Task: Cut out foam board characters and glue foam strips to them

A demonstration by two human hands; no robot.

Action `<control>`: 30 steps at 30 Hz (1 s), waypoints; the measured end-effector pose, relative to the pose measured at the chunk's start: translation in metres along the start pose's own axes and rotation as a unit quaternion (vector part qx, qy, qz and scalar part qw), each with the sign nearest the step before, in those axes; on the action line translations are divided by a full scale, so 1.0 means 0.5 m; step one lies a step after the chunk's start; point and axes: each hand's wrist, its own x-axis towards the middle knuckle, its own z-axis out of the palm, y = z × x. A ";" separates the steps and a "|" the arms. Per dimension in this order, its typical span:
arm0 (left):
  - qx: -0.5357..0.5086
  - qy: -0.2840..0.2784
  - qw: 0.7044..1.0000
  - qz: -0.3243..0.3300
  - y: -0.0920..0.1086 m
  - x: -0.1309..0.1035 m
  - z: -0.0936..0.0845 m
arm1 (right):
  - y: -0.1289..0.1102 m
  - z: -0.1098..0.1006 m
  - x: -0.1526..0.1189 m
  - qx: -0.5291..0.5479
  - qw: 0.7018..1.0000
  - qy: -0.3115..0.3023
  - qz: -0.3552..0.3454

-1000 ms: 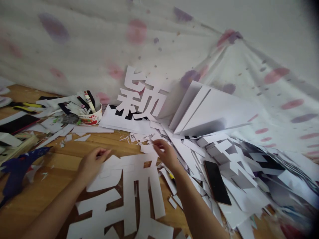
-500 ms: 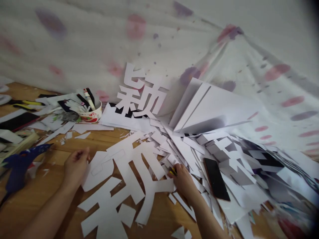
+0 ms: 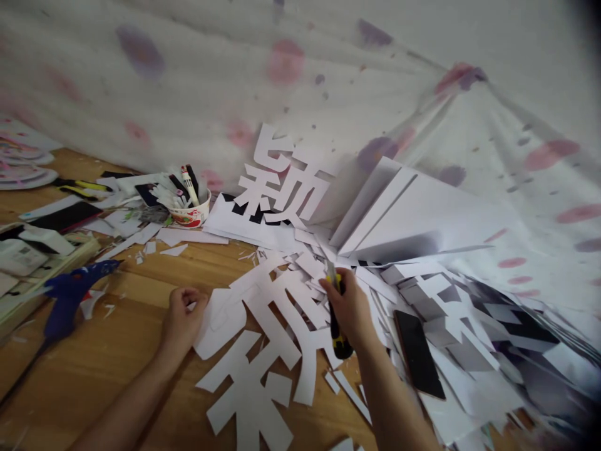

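A large white paper cutout with a character-like shape lies flat on the wooden table, faint pencil lines on its upper left part. At its left edge, my left hand has its fingers curled together; a small white bit shows at them, too small to name. My right hand is wrapped round a yellow and black utility knife, its blade pointing up and away, above the cutout's right side and the paper scraps. A similar white cutout leans upright against the patterned curtain.
Left stand a blue glue gun, yellow-handled pliers and a paper cup of pens. A black phone lies on the right, beside piled white paper pieces. Folded white boards stand behind.
The view has shifted left, so things appear further right. My right hand has raised the knife, whose blade and handle now show clearly. My left hand remains near the cutout's left edge.
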 end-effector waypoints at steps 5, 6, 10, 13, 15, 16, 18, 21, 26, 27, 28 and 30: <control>0.103 -0.079 0.985 0.113 0.007 -0.037 -0.010 | -0.041 0.109 -0.033 0.064 0.984 -0.168 -0.017; 0.148 -0.103 0.972 0.152 0.010 -0.040 -0.016 | -0.041 0.130 -0.038 0.077 0.979 -0.188 -0.016; 0.286 -0.147 0.907 0.271 0.017 -0.035 -0.034 | -0.028 0.178 -0.049 0.106 0.952 -0.288 -0.020; 0.272 -0.125 0.897 0.326 0.015 -0.021 -0.030 | -0.034 0.179 -0.060 0.058 0.945 -0.320 -0.039; 0.239 -0.155 0.888 0.362 0.012 -0.014 -0.020 | -0.049 0.173 -0.068 0.005 0.948 -0.312 -0.070; 0.225 -0.179 0.880 0.379 0.011 -0.012 -0.013 | -0.058 0.171 -0.072 -0.031 0.945 -0.314 -0.092; 0.213 -0.216 0.864 0.403 0.007 -0.011 -0.001 | -0.077 0.170 -0.079 -0.116 0.926 -0.330 -0.142; 0.212 -0.225 0.855 0.416 -0.004 -0.013 0.012 | -0.095 0.179 -0.086 -0.229 0.891 -0.332 -0.210; 0.216 -0.230 0.843 0.435 -0.026 -0.010 0.017 | -0.100 0.191 -0.094 -0.291 0.857 -0.313 -0.289; 0.223 -0.235 0.839 0.438 -0.028 -0.010 0.016 | -0.100 0.191 -0.096 -0.294 0.852 -0.312 -0.300; 0.232 -0.238 0.835 0.439 -0.029 -0.010 0.016 | -0.100 0.191 -0.097 -0.296 0.849 -0.311 -0.308; 0.246 -0.244 0.829 0.440 -0.028 -0.011 0.015 | -0.101 0.189 -0.098 -0.297 0.846 -0.312 -0.314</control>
